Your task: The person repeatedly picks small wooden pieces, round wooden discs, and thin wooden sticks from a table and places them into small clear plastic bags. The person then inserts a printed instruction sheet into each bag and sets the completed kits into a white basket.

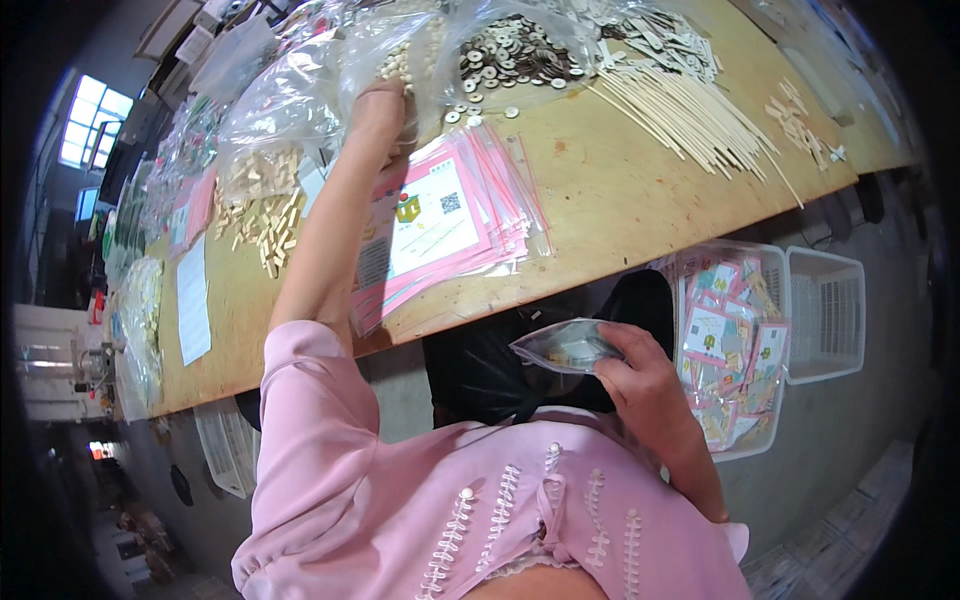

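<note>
My left hand [381,106] reaches across the table to pale wooden beads [398,66] in a clear plastic bag; its fingers are hidden among the beads and plastic. Over my lap, my right hand [645,378] grips the edge of a small clear pouch [562,350] between thumb and fingers. The pouch's mouth gapes, and its contents are too blurred to name. Below my left forearm lies a fanned stack of flat pink-edged pouches [440,215] with printed cards inside.
Small wooden blocks [270,215] are heaped at the left. Dark and white discs [520,55] spill from a bag beyond the pouches. Thin wooden sticks [690,120] lie at the right. Below the table's edge, a white basket [770,425] holds filled pouches beside another basket [828,310].
</note>
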`<state>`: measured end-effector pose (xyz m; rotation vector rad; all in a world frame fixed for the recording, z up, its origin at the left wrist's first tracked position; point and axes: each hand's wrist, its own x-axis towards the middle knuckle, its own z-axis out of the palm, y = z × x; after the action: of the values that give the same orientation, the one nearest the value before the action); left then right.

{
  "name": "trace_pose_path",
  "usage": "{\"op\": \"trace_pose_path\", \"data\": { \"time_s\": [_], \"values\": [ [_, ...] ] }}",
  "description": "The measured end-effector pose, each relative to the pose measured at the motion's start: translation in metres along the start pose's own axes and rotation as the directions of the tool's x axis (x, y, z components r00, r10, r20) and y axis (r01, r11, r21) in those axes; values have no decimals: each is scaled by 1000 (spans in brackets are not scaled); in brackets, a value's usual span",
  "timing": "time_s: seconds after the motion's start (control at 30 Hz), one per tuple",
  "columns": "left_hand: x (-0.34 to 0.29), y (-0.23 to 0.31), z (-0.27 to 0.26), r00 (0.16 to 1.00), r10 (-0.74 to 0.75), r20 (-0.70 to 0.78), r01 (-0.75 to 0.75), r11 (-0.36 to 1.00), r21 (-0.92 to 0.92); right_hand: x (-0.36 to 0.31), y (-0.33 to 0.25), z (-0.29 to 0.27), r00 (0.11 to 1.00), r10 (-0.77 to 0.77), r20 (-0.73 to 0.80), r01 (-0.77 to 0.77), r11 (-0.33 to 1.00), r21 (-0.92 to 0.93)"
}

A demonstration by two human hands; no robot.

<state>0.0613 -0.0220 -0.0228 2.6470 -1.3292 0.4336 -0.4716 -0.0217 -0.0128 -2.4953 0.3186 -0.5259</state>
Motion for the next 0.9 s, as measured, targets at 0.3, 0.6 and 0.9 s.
{"op": "trace_pose_path", "data": {
  "time_s": [0.3, 0.6, 0.9],
  "values": [
    [-148, 131, -118, 972, 226, 64, -56, 488, -871, 19, 12, -5, 996, -25, -88, 33, 995, 98],
    [-93, 99, -64, 975, 191, -117, -222, 900, -376, 16, 11, -5, 998, -45, -52, 53, 983, 173],
    [-56, 77, -37, 998, 53, -15, -54, 901, -429, -10, 13, -6, 997, 41, -62, -31, 988, 152]
  ]
}}
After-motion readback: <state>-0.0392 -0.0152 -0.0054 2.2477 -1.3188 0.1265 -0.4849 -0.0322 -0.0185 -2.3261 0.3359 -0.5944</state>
